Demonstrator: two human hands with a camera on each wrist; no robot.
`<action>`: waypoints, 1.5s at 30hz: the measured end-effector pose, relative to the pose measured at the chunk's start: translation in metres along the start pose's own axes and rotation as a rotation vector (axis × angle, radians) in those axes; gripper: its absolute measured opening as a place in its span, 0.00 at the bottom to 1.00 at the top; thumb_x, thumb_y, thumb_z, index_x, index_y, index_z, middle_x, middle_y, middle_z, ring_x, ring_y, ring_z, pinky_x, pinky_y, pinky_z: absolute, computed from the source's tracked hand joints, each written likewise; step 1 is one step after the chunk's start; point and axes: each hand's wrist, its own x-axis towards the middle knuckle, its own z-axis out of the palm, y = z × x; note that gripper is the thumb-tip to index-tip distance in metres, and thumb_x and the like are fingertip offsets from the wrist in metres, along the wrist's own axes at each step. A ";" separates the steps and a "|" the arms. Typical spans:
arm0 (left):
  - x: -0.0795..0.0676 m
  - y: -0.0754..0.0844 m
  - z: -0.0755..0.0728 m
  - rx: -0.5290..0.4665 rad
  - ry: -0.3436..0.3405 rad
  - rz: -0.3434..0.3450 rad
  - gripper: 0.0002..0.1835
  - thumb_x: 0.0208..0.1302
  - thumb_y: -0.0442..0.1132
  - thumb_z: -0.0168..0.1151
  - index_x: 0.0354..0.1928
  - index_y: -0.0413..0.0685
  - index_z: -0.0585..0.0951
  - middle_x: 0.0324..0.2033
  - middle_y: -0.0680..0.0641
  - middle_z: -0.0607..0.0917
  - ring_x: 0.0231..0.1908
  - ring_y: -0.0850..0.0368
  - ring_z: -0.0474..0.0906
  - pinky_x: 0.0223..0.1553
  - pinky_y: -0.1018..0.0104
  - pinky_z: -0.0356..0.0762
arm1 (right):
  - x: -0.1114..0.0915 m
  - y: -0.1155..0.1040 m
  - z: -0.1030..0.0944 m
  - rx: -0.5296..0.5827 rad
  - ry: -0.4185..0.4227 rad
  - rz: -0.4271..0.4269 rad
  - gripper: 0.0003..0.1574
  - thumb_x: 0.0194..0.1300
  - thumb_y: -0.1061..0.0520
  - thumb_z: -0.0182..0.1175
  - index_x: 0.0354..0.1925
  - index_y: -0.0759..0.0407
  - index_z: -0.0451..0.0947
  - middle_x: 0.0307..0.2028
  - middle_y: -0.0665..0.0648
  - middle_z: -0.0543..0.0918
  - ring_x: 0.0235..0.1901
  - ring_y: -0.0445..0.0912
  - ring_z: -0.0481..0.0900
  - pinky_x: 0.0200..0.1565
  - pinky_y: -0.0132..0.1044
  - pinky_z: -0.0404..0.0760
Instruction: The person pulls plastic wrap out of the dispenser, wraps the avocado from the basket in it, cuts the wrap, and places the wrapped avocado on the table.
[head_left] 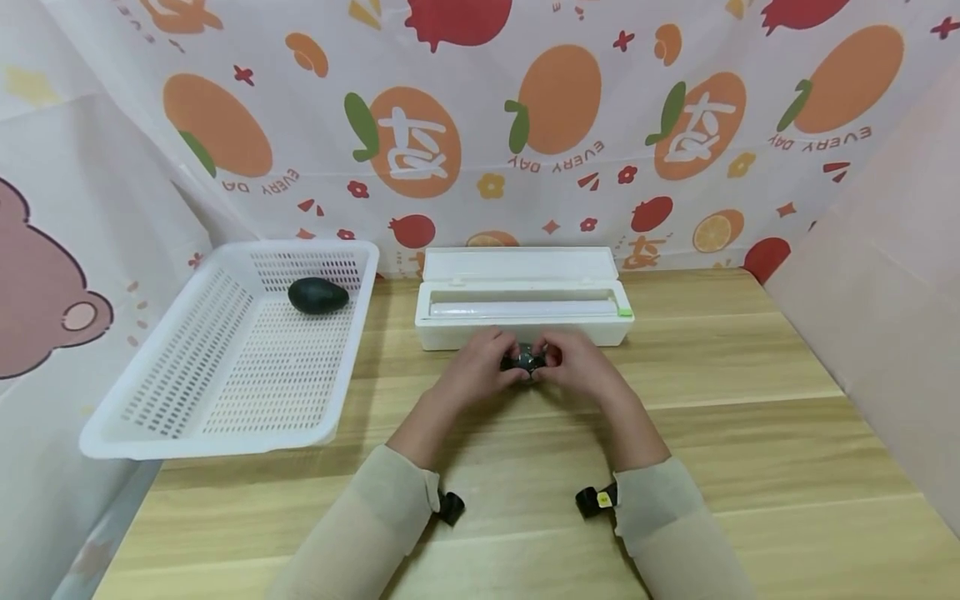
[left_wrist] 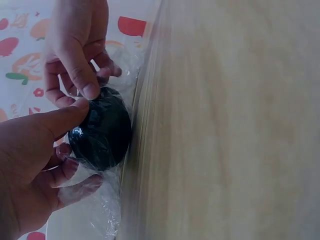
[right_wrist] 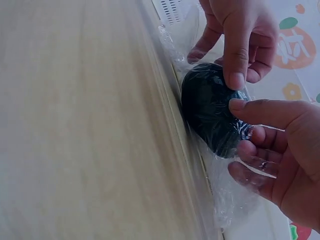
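- Fruit, two pieces in all: one dark fruit [right_wrist: 207, 110] between the hands, centre of the table [head_left: 750, 425], just on the near side of the box; one second fruit [head_left: 318, 296], dark green, lying in the far right part of the basket.
- Two bare hands, close together: the left hand [head_left: 482, 365] grips the dark fruit from the left, the right hand [head_left: 577, 362] from the right, both thumbs pressing its upper side, their tips near each other.
- Clear film [right_wrist: 227, 197] covers the dark fruit, with loose crinkled parts spreading past both ends and over some fingers.
- One white box [head_left: 450, 337], far centre, its one lid [head_left: 517, 264] raised at the far side; one white roll [head_left: 521, 308] inside, one green tab [head_left: 624, 312] at the right end.
- One white slotted basket [head_left: 217, 446], left.
- Two pale sleeves [head_left: 675, 517], one per arm, and two black devices [head_left: 451, 507] at the wrists, the right one bearing one yellow sticker [head_left: 604, 499].
- One fruit-printed cloth [head_left: 487, 75] behind, far side.
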 end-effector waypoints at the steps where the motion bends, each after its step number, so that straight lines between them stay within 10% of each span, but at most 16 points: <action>1: 0.000 0.000 0.000 -0.013 -0.002 -0.011 0.14 0.56 0.44 0.75 0.34 0.49 0.77 0.35 0.51 0.77 0.38 0.56 0.71 0.42 0.62 0.74 | 0.000 0.000 0.000 0.013 0.001 0.011 0.14 0.56 0.62 0.72 0.39 0.53 0.78 0.23 0.51 0.75 0.24 0.43 0.71 0.27 0.34 0.72; 11: -0.004 -0.005 0.002 -0.120 -0.018 -0.121 0.13 0.60 0.45 0.71 0.32 0.51 0.75 0.30 0.52 0.75 0.33 0.57 0.70 0.34 0.64 0.71 | -0.001 0.009 -0.003 0.229 0.015 0.086 0.10 0.66 0.61 0.60 0.43 0.55 0.85 0.39 0.55 0.86 0.38 0.45 0.80 0.42 0.39 0.80; 18: -0.007 -0.007 0.007 -0.118 -0.030 -0.140 0.23 0.68 0.46 0.63 0.63 0.53 0.76 0.44 0.49 0.81 0.41 0.55 0.75 0.42 0.61 0.75 | -0.005 0.010 0.001 0.181 -0.001 0.043 0.13 0.65 0.58 0.66 0.49 0.55 0.86 0.44 0.56 0.87 0.44 0.47 0.83 0.47 0.41 0.83; 22: -0.008 -0.006 0.007 -0.043 -0.045 -0.129 0.24 0.71 0.48 0.58 0.67 0.59 0.74 0.36 0.49 0.75 0.31 0.56 0.67 0.32 0.65 0.68 | -0.007 0.006 -0.002 0.143 -0.021 0.031 0.15 0.66 0.54 0.65 0.51 0.53 0.85 0.44 0.54 0.88 0.44 0.45 0.84 0.46 0.38 0.83; 30: -0.006 -0.007 0.009 0.036 -0.024 -0.089 0.22 0.71 0.49 0.58 0.65 0.58 0.76 0.32 0.50 0.71 0.29 0.57 0.63 0.30 0.66 0.64 | -0.006 0.008 -0.010 0.121 0.348 -0.030 0.11 0.64 0.58 0.67 0.43 0.60 0.86 0.24 0.55 0.84 0.25 0.51 0.82 0.25 0.33 0.78; 36: -0.005 -0.005 0.008 0.034 0.015 -0.061 0.25 0.66 0.50 0.65 0.63 0.54 0.78 0.41 0.46 0.72 0.40 0.54 0.67 0.39 0.62 0.72 | 0.001 0.009 -0.005 -0.071 0.175 0.018 0.17 0.61 0.57 0.70 0.50 0.55 0.85 0.42 0.56 0.83 0.43 0.49 0.80 0.48 0.43 0.82; 45: -0.005 -0.002 0.010 -0.011 -0.008 -0.084 0.32 0.55 0.39 0.75 0.63 0.53 0.78 0.58 0.46 0.76 0.59 0.49 0.72 0.61 0.54 0.73 | -0.001 0.006 -0.004 -0.025 0.029 0.135 0.28 0.60 0.58 0.69 0.59 0.57 0.79 0.52 0.59 0.84 0.42 0.49 0.83 0.43 0.42 0.84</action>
